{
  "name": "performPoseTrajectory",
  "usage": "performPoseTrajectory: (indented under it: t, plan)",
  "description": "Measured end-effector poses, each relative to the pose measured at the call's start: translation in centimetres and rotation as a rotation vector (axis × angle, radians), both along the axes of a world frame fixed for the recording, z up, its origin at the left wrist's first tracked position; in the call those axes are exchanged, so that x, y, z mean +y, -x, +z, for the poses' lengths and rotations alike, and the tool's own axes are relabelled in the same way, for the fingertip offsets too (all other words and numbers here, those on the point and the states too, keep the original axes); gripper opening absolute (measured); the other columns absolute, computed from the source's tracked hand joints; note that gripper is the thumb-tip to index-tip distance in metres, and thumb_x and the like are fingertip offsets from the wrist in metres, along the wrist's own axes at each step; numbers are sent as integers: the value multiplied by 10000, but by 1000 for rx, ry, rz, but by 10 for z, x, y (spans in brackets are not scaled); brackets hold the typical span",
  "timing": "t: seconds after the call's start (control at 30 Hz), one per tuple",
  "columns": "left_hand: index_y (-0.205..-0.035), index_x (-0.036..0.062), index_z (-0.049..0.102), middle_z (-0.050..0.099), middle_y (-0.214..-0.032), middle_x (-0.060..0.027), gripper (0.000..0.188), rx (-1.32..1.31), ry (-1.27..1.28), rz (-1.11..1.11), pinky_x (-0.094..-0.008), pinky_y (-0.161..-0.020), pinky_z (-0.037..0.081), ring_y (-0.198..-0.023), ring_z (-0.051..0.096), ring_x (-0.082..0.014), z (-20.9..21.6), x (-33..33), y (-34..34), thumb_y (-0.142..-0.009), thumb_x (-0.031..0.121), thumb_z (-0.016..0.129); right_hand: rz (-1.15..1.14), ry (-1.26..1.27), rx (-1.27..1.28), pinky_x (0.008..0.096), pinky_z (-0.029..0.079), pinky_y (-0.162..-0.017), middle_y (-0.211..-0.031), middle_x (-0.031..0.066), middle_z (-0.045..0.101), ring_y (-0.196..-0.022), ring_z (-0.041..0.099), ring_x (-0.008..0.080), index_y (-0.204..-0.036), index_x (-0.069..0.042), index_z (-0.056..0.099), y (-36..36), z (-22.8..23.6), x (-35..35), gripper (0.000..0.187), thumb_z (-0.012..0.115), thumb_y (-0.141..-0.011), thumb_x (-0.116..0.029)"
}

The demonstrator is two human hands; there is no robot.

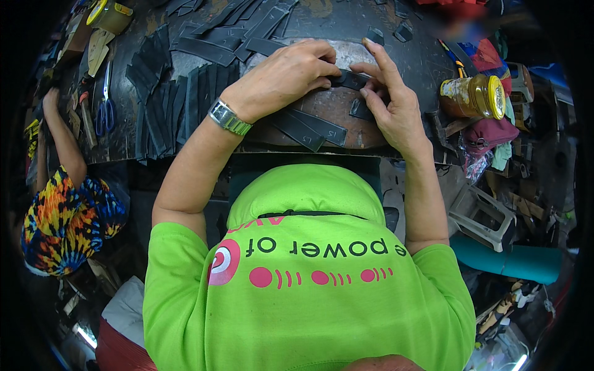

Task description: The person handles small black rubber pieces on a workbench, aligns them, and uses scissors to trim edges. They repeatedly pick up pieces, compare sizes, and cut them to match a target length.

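Note:
A short black leather-like strip (352,80) spans the gap between my hands above the worn, brownish middle of the workbench. My left hand (291,71), with a watch on its wrist, pinches the strip's left end between thumb and fingers. At the other end, my right hand (396,102) grips it with the thumb and curled fingers, while the index finger points up. Just below my hands lie loose black strips (306,130) with pale handwritten marks. Another dark piece (361,110) sits partly behind my right thumb.
Many black strips (213,43) are heaped across the bench's left and far side. Blue-handled scissors (105,114) lie farther left. A yellow-lidded jar (473,97) stands right, another jar (109,15) far left. Beside the bench at left, a co-worker's arm (65,139) reaches in.

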State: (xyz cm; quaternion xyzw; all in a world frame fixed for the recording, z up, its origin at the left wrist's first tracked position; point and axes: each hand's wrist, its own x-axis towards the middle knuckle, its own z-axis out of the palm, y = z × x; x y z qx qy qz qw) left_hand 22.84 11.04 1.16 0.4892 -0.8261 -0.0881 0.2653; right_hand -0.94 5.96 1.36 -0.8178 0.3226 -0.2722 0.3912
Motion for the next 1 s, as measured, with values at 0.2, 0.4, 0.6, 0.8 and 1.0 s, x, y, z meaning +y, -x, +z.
performPoseTrajectory:
  t: [0.2, 0.4, 0.6, 0.8, 1.0]
  plan:
    - [-1096, 71, 773, 672, -1165, -74, 244, -71, 70, -15, -406, -1013, 484, -1142, 603, -281, 1, -1, -3, -867, 155, 762, 41, 95, 28, 414, 539, -979, -1196, 130, 738, -1112, 697, 336, -1588, -241, 401, -2, -2, -2, 772, 602, -907, 63]
    - [-1055, 80, 781, 678, -1099, -57, 208, -31, 99, 1, -396, -972, 479, -1062, 618, -267, -2, -2, -5, -860, 152, 763, 34, 110, 53, 424, 536, -990, -1189, 109, 742, -1126, 692, 339, -1589, -242, 396, -2, -3, -2, 771, 599, -907, 56]
    - [-1025, 90, 779, 684, -1047, -43, 169, -42, 99, -44, -389, -955, 482, -999, 641, -263, 0, -2, -5, -874, 142, 727, 35, 137, 56, 428, 539, -989, -1187, 100, 743, -1110, 695, 338, -1592, -246, 389, -1, -4, -1, 775, 603, -909, 52]
    - [-1041, 121, 777, 684, -1069, -29, 227, -185, 196, -64, -374, -1028, 477, -1077, 638, -234, -1, 0, -3, -827, 112, 701, 35, 149, 61, 423, 541, -988, -1187, 106, 741, -1099, 699, 333, -1592, -239, 389, 0, -5, -1, 778, 610, -906, 53]
    - [-1061, 111, 776, 680, -1099, -26, 245, -230, 198, -119, -369, -1053, 465, -1102, 623, -213, 3, -1, -4, -840, 119, 670, 34, 165, 35, 421, 547, -972, -1171, 118, 739, -1091, 701, 329, -1583, -224, 408, -1, -6, 1, 781, 611, -889, 72]
